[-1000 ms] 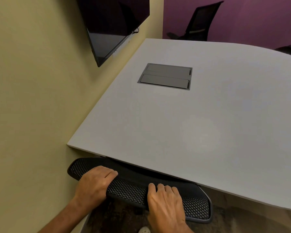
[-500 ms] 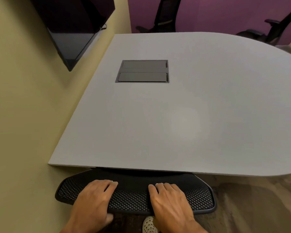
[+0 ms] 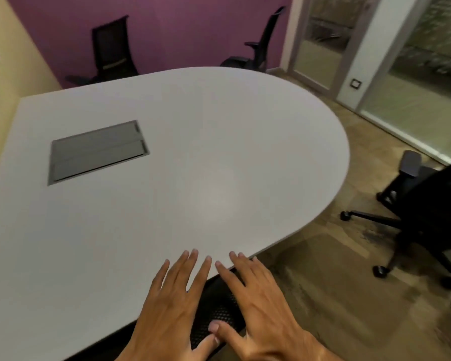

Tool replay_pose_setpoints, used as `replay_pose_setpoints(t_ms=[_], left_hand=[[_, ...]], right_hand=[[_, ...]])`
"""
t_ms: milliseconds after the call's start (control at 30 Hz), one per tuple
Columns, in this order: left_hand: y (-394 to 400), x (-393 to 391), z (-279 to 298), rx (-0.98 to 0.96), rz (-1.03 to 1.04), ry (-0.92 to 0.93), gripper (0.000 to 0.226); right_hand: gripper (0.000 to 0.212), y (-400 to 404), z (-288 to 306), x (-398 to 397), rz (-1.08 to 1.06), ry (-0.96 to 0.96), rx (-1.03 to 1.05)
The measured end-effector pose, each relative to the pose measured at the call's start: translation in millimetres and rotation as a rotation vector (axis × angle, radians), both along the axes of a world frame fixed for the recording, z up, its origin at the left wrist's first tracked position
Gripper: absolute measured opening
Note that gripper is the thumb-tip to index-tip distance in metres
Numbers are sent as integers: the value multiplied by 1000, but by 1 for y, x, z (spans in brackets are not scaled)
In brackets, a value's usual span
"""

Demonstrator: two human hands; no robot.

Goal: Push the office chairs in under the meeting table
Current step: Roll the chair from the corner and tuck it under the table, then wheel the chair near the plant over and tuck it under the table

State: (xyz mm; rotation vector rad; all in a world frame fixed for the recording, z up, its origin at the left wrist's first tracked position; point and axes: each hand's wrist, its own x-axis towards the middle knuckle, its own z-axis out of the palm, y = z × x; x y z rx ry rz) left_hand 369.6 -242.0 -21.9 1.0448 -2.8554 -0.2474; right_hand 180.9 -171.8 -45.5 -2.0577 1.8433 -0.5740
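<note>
Both hands, the left hand [image 3: 171, 306] and right hand [image 3: 261, 295], hover flat with fingers spread and gripping nothing above a mesh chair back [image 3: 216, 311] tucked against the edge of the meeting table [image 3: 193, 157]. With this chair apparently in, the next move likely calls for walking to the loose office chair [image 3: 425, 217] standing well apart at right.
</note>
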Motion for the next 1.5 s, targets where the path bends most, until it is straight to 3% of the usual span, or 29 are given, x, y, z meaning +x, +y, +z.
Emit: replay_pose_setpoints(t_ms=[333, 667, 1500], left_hand=[[-61, -176, -3, -62, -115, 156, 102], [-73, -362, 10, -154, -244, 241, 99], [-62, -809, 35, -124, -748, 292, 104]], right_hand=[[93, -16, 2, -135, -519, 2, -175], [94, -16, 27, -292, -723, 82, -262], [95, 43, 37, -643, -1412, 225, -229]])
